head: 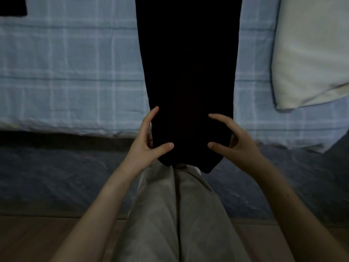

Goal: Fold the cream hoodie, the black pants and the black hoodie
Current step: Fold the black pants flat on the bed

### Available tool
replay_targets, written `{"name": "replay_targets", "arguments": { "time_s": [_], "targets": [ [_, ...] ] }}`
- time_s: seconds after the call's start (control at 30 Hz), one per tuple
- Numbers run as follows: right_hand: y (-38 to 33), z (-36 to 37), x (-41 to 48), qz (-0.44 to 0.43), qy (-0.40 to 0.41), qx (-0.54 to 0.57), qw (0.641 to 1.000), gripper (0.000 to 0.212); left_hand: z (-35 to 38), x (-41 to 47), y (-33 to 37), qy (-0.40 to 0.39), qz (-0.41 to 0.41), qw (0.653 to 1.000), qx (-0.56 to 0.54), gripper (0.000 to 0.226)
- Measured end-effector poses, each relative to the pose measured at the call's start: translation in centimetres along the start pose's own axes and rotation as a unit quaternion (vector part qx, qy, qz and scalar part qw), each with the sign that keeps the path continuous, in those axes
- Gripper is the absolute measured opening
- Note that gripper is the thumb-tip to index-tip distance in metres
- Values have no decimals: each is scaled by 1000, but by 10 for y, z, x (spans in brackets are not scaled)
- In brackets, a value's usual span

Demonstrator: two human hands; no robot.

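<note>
Gripping black pants (188, 72), left hand (145, 146), right hand (239, 146), plaid bedsheet (75, 72), wooden floor (28, 241)

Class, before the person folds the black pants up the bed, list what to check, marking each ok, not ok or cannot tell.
1. Left hand grips near end of the black pants: ok.
2. Right hand grips the same end: ok.
3. Pants lie straight along the bed sheet: ok.
4. Cream item lies clear of the pants: ok.
5. Legs stacked evenly, no creases: cannot tell, too dark.
</note>
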State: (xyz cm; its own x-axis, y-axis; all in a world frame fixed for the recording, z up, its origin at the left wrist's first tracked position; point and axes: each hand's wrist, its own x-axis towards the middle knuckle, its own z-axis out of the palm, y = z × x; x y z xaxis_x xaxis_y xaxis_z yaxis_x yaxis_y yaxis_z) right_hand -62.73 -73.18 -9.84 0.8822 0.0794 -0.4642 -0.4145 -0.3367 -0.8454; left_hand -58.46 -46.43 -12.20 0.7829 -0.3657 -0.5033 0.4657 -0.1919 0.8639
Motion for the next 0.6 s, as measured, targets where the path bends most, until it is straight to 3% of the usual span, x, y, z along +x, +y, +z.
{"name": "replay_targets", "arguments": {
  "time_s": [0.33,0.5,0.6],
  "targets": [
    [19,26,-36,-29,17,35,999,81,23,-37,-30,14,20,999,24,104],
    [16,32,-49,-39,51,49,997,80,20,-51,-30,27,15,999,-12,100],
    [1,32,-56,-51,88,49,994,76,22,-60,-13,73,27,997,-18,97]
  ]
}}
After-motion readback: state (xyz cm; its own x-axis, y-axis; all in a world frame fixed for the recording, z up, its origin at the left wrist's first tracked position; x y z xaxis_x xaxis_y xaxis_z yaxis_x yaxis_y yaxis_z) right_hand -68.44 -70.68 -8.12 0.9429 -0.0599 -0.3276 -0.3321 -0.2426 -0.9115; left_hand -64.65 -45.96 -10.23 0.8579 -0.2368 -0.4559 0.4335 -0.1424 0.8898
